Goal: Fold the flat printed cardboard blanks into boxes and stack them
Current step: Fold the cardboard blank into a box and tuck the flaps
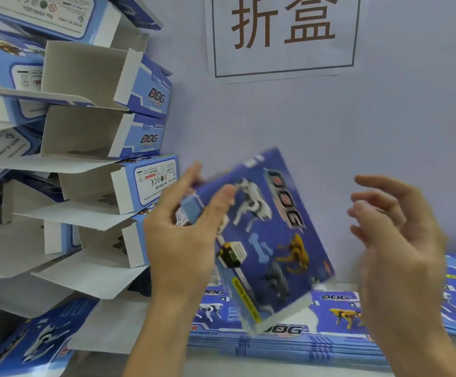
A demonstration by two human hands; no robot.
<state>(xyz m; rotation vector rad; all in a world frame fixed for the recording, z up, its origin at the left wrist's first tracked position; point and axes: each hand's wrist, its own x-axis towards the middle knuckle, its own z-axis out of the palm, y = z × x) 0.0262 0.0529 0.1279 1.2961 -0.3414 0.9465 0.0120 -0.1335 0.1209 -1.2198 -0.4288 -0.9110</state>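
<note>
While my left hand [186, 227] grips the blue printed box [265, 240] at its upper left corner, thumb across the front face and fingers wrapped behind, the box hangs tilted above the table [221, 365], blurred. My right hand [395, 229] is open, fingers loosely curled, just beside the box's right edge and not touching it. Below the box, a stack of flat blanks [316, 338] lies on the table. At left, folded boxes [107, 148] with open flaps are piled high. A paper sign [284, 36] hangs on the wall.
</note>
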